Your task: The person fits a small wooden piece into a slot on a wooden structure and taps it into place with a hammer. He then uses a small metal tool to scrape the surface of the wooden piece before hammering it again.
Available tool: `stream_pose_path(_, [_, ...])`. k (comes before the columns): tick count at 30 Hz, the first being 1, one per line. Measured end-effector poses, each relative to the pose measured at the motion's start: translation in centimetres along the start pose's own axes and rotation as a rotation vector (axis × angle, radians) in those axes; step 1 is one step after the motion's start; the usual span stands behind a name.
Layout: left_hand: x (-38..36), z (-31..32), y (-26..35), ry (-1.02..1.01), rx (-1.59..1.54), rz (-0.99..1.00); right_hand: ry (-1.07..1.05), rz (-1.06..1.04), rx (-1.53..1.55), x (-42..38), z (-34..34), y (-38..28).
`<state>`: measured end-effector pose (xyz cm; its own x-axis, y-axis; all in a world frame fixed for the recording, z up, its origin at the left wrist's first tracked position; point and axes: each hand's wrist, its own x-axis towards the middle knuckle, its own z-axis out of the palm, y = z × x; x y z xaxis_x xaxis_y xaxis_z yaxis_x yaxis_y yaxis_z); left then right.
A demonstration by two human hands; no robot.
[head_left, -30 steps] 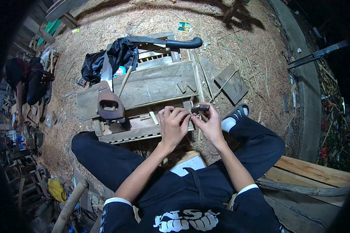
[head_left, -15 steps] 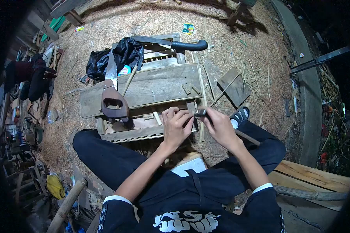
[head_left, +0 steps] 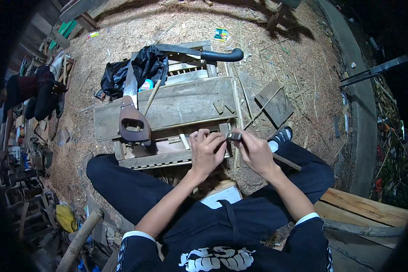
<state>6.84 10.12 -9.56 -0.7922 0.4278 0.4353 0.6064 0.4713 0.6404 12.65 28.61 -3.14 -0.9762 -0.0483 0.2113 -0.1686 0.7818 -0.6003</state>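
Hammer (head_left: 234,136) sits in the right hand (head_left: 257,155), its handle partly hidden.

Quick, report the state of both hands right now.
Left hand: fingers curled beside the hammer head; whether it pinches anything small can't be told.
Right hand: closed on a hammer, gripped close to its head.

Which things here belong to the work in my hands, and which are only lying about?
Apparently in the job:
hammer-like tool, in the right hand
slatted wooden frame, beside the left hand

Apparently just lying about:
saw
black-handled blade
black plastic bag
wrapper
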Motion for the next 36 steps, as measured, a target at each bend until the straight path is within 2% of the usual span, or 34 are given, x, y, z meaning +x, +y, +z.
stream_pose_path(4, [-0.13, 0.11, -0.02, 0.014, -0.007, -0.010, 0.071, -0.025, 0.044, -0.04, -0.24, -0.80])
stream_pose_path(8, [-0.03, 0.02, -0.08, 0.002, 0.000, 0.001, 0.007, 0.023, 0.022, -0.06, 0.15, -0.33])
stream_pose_path(11, [-0.16, -0.01, -0.01, 0.009, 0.005, -0.006, 0.093, -0.014, 0.076, -0.09, -0.07, -0.58])
stream_pose_path(14, [-0.09, 0.11, -0.04, 0.007, 0.004, 0.004, -0.018, 0.046, -0.016, -0.21, 0.06, -0.30])
stream_pose_path(16, [-0.11, -0.01, 0.00, 0.014, 0.002, -0.008, 0.097, -0.029, 0.055, -0.11, -0.09, -0.39])
stream_pose_path(19, [-0.08, 0.02, 0.04, 0.012, 0.011, 0.013, -0.003, 0.033, -0.013, -0.23, 0.22, -0.16])
stream_pose_path(23, [-0.04, -0.10, 0.02, 0.012, 0.011, 0.003, 0.090, -0.045, 0.020, -0.31, 0.27, -0.09])
stream_pose_path(25, [-0.10, -0.06, 0.14, 0.015, 0.014, 0.019, -0.041, 0.057, -0.037, -0.29, 0.18, -0.29])
stream_pose_path(28, [-0.08, -0.15, 0.00, 0.002, 0.008, -0.001, 0.064, -0.009, 0.033, -0.35, 0.25, -0.40])
stream_pose_path(31, [-0.08, -0.03, 0.04, 0.010, 0.014, 0.020, 0.000, 0.037, -0.005, -0.44, 0.68, -0.02])
stream_pose_path(35, [-0.07, -0.05, -0.04, 0.011, 0.008, 0.001, 0.081, -0.032, 0.035, -0.37, 0.40, -0.45])
stream_pose_path(36, [-0.11, 0.01, -0.01, 0.022, 0.019, 0.016, 0.019, 0.018, 0.009, -0.38, 0.43, -0.54])
